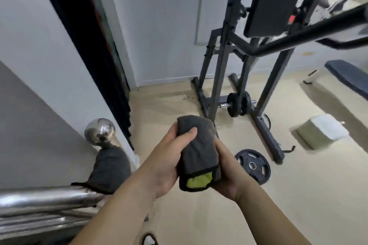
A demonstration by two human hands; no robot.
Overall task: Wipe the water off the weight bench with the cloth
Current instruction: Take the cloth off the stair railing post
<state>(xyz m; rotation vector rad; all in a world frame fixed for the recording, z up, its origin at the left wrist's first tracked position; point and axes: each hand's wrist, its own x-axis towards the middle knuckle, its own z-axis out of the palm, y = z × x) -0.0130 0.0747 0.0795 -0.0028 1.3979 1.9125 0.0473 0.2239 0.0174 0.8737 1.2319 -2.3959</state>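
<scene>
Grey folded cloth (197, 151), yellow-green inside, held aloft; dark weight bench (350, 79) far right.

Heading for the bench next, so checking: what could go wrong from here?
The black round weight plate lies flat on the floor toward the dark padded weight bench: a likely trip. The black slanted metal bar hangs high on that side: possible bump. The folded grey cloth may wipe little unless opened.

We get bright, even indoor light, with soft shadows on the floor (179, 215) beside the white bin (322, 131). Glare streaks the chrome railing (39, 197) near left; wide-angle bending and motion blur smear the weight bench (346, 77) at the far right edge.
</scene>
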